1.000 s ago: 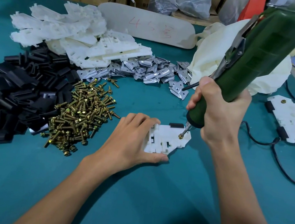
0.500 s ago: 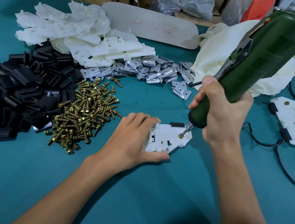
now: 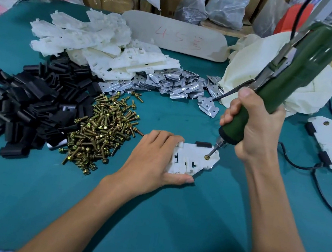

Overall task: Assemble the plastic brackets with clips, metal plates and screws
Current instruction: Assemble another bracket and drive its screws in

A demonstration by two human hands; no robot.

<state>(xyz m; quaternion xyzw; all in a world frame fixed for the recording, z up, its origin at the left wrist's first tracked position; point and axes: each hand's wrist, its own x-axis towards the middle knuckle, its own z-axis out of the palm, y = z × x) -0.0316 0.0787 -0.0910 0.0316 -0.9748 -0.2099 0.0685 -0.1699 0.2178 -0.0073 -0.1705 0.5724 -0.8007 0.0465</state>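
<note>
Screwdriver (image 3: pixel 295 75) bit on the screw (image 3: pixel 207 157), white bracket (image 3: pixel 194 159) pinned down

Right grip (image 3: pixel 253 134) is wrapped round the green screwdriver, tilted, tip on the brass screw at the bracket's right end. Left grip (image 3: pixel 151 160) clamps the bracket's left end, thumb along its near edge, flat on the table (image 3: pixel 168 222) (loose screws (image 3: pixel 100 131), black clips (image 3: pixel 31 107) and metal plates (image 3: pixel 173 84) piled left and behind).

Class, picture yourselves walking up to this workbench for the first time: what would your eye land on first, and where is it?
The green electric screwdriver dominates the right side, gripped by the right hand, its bit on a brass screw in a white bracket that the left hand holds on the teal table. To the left and behind lie heaps of black clips, loose screws and metal plates.
</note>
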